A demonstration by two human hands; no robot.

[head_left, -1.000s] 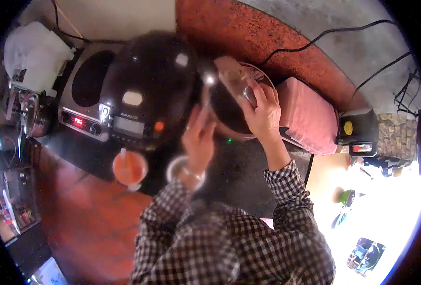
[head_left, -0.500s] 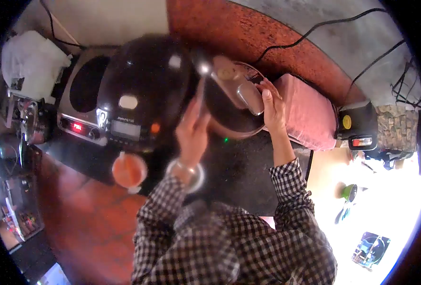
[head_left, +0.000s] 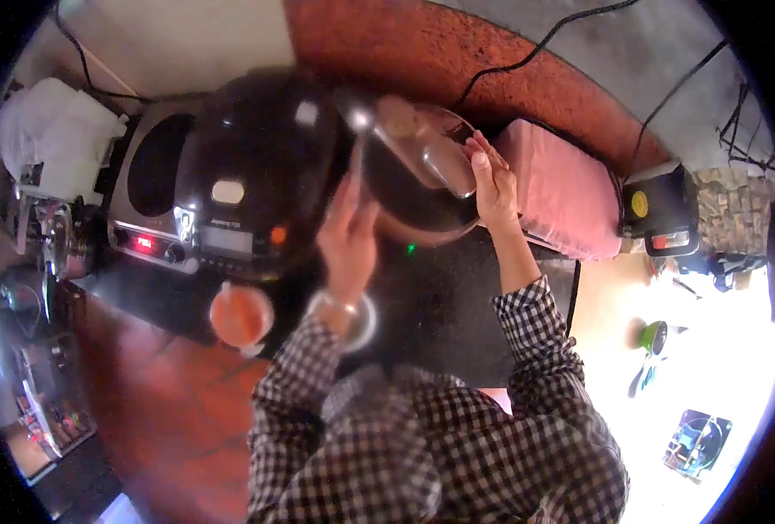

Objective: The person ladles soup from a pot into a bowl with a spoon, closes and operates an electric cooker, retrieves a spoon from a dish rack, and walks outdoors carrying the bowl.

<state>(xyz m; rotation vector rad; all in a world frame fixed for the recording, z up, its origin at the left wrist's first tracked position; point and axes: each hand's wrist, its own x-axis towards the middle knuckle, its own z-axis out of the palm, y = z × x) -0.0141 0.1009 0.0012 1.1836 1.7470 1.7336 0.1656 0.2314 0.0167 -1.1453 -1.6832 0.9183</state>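
Observation:
My left hand (head_left: pixel 349 234) is at the left side of a round dark appliance (head_left: pixel 405 188), its fingers extended and slightly blurred. Against the right side of the same appliance rests my right hand (head_left: pixel 495 188), fingers stretched upward and holding nothing. A shiny brown handle-like piece (head_left: pixel 440 168) lies across the appliance's top, close to my right fingertips. Just left of my left hand stands a large black cooker (head_left: pixel 261 175) with a display panel. Below my left wrist a white round rim (head_left: pixel 366 323) shows partly.
An orange-and-white lidded container (head_left: pixel 241 316) stands before the black cooker. Farther left are an induction cooktop (head_left: pixel 152 188) with a red display and a white plastic bag (head_left: pixel 60 135). A pink cloth-covered box (head_left: pixel 567 192) and a black case (head_left: pixel 660 210) are at the right.
My right hand has come off the handle-like piece and moved to the appliance's right side, fingers opening. My left hand stays at the left side. The whole view has shifted slightly.

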